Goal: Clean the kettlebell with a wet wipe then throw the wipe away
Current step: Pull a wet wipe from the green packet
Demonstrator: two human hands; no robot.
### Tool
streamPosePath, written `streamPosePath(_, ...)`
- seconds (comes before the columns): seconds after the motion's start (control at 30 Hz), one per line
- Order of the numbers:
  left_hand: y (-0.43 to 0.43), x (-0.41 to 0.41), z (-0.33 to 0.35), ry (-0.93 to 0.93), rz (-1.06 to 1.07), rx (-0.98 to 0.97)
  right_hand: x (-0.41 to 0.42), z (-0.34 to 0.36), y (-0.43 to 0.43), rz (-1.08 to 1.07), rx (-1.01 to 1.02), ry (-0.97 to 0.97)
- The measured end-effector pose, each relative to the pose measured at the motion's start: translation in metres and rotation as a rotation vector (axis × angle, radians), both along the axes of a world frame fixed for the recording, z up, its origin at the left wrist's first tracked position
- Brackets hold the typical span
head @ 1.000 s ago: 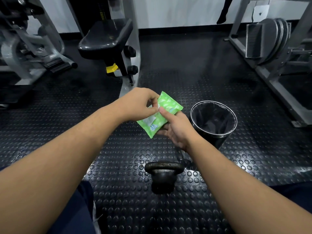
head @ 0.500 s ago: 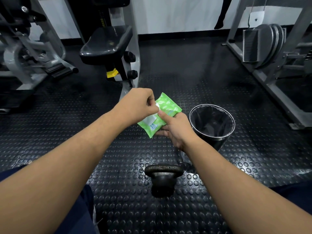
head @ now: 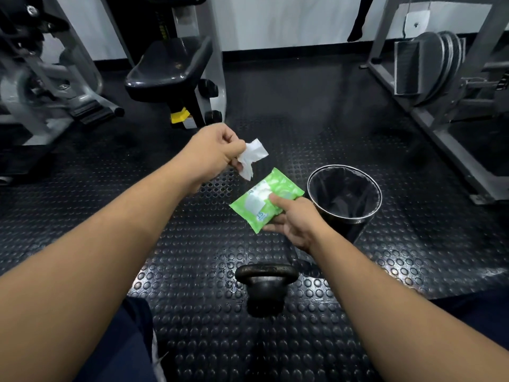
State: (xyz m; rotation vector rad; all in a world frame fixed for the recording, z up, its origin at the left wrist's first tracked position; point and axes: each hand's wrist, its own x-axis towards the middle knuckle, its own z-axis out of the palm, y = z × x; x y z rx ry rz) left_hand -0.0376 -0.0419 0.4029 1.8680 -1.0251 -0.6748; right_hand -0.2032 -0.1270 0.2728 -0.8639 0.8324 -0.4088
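Fingertips (head: 234,158) of the left hand (head: 214,155) are pinched tight on a crumpled white wet wipe (head: 252,157), held up in the air, clear of the pack. Moving right, the right hand (head: 296,221) cradles the green wipes pack (head: 265,202) from below, thumb pressed flat on its top face, fingers curled underneath. Just right of that sits the black-lined trash bin (head: 345,193), standing open on the studded rubber floor (head: 192,271), close beside the pack.

And the target? The black kettlebell (head: 265,288) stands upright on the floor below both hands, handle on top, nearer the person than the bin, untouched by either hand.

The wipe looks free of the pack, so the wiping comes next, by my read. To do it well: set the pack down or park it aside, shake the wipe open so more surface meets the iron, then work the handle first and go round the ball. A steadying hand on the handle would stop any rocking. The bin is within easy reach for the toss.
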Motion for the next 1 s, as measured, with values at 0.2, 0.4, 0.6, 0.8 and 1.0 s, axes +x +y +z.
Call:
streamPosePath(0.2, -0.003, -0.006, -0.012, 0.110, 0.004, 0.075, 0.009, 0.008, 0.003, 0.023, -0.016, -0.090)
streamPosePath(0.4, 0.001, -0.002, -0.024, 0.248, -0.014, 0.151, 0.013, 0.005, 0.006, 0.054, -0.058, -0.070)
streamPosePath(0.6, 0.018, 0.025, -0.061, 0.189, 0.135, 0.190, 0.044, -0.028, 0.003, 0.060, -0.164, 0.256)
streamPosePath(0.8, 0.056, 0.045, -0.135, 0.330, 0.442, 0.170, 0.096, -0.068, -0.002, 0.193, -0.232, 0.438)
streamPosePath(1.0, 0.077, 0.052, -0.168, 0.280, 0.455, 0.263, 0.066, -0.091, 0.006, 0.647, -0.699, 0.917)
